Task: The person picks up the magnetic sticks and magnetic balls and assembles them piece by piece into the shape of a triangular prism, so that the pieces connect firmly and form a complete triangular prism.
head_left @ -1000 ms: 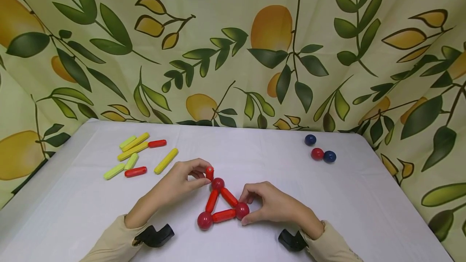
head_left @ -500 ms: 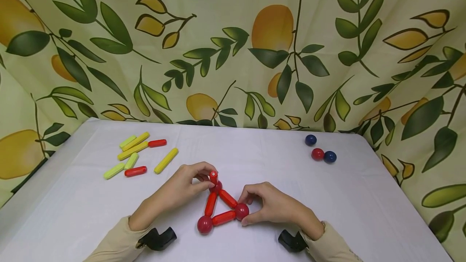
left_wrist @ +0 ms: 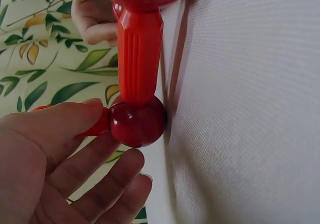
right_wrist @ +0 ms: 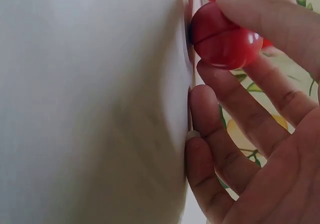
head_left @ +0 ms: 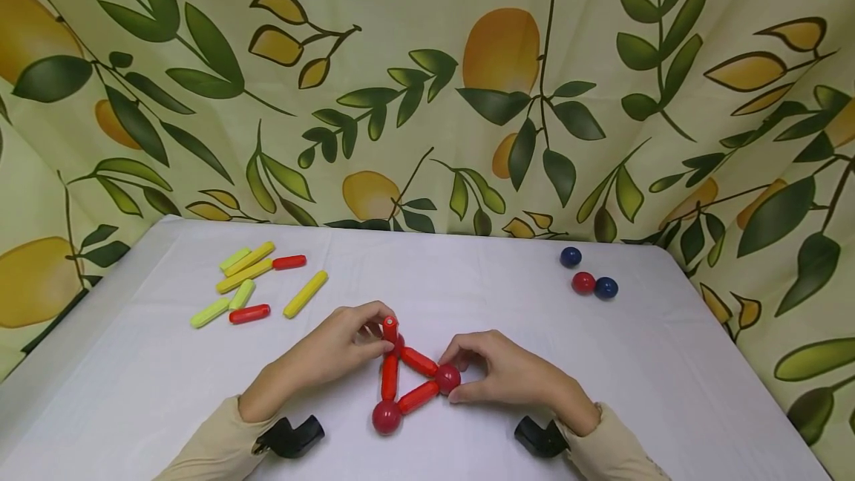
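Three red balls and three red rods form a triangle on the table in the head view. My left hand (head_left: 344,344) pinches another red magnetic rod (head_left: 390,329) that stands up at the far ball (head_left: 400,344). In the left wrist view, that rod's end meets the ball (left_wrist: 137,122), and a ribbed rod (left_wrist: 140,59) joins the same ball. My right hand (head_left: 501,370) holds the right ball (head_left: 448,378) between thumb and fingers; the right wrist view shows the thumb on this ball (right_wrist: 225,37). The front ball (head_left: 387,417) is untouched.
Yellow rods (head_left: 305,294), pale green rods (head_left: 210,312) and two red rods (head_left: 250,314) lie at the left on the white tablecloth (head_left: 508,288). Two blue balls (head_left: 605,288) and a red ball (head_left: 583,283) sit at the far right. A patterned curtain (head_left: 427,117) hangs behind.
My left hand has moved the upright rod from beside the far ball onto it. The triangle has turned slightly, its front ball shifting right and its right ball going a little farther away.
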### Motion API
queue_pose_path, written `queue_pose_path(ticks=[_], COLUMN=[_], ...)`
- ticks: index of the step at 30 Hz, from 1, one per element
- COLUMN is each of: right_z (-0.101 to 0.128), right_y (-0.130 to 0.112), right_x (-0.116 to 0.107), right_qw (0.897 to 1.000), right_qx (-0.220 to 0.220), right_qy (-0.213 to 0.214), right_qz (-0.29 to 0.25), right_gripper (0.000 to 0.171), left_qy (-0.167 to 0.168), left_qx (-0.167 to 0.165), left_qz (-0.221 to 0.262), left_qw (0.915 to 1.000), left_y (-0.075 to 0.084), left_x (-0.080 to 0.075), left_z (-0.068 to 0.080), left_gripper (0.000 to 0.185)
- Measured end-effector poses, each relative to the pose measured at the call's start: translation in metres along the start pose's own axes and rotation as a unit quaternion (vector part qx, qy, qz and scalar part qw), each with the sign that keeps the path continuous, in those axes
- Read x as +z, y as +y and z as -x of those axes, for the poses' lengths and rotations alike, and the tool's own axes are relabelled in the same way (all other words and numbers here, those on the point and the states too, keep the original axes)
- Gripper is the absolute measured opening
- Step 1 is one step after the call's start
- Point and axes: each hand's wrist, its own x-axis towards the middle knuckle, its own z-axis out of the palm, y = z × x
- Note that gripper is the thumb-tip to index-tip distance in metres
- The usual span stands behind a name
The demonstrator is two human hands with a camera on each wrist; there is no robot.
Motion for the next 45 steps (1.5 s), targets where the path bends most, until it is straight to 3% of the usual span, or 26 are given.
queue_pose_path(ticks=[4,12,24,32,38,45], right_z=[0.001,-0.002,0.0,0.0,-0.001,-0.002], right_y=[0.003,0.005,-0.004,-0.001,0.002,0.003], right_x=[-0.004,-0.004,0.0,0.001,0.001,0.001], right_qw=[0.999,0.989,0.996,0.99,0.987,0.987], right_qx=[0.007,0.018,0.017,0.016,0.018,0.011], right_qy=[0.027,0.135,0.087,0.126,0.14,0.142], right_qz=[0.018,0.065,0.027,0.065,0.08,0.07], right_gripper=[0.033,0.027,0.036,0.042,0.037,0.034], left_qy=[-0.009,-0.008,-0.033,-0.031,-0.033,-0.022], left_qx=[-0.002,0.005,-0.032,-0.029,-0.025,-0.033], left_qz=[-0.008,-0.025,-0.008,-0.005,-0.007,-0.047], left_qw=[0.9999,0.9996,0.9989,0.9991,0.9991,0.9981], left_y=[-0.001,-0.002,-0.002,-0.003,-0.004,-0.002], left_x=[-0.002,-0.002,-0.003,-0.002,-0.004,-0.024], left_z=[0.0,0.0,-0.001,-0.001,-0.001,0.005], left_gripper=[0.021,0.015,0.015,0.015,0.017,0.029])
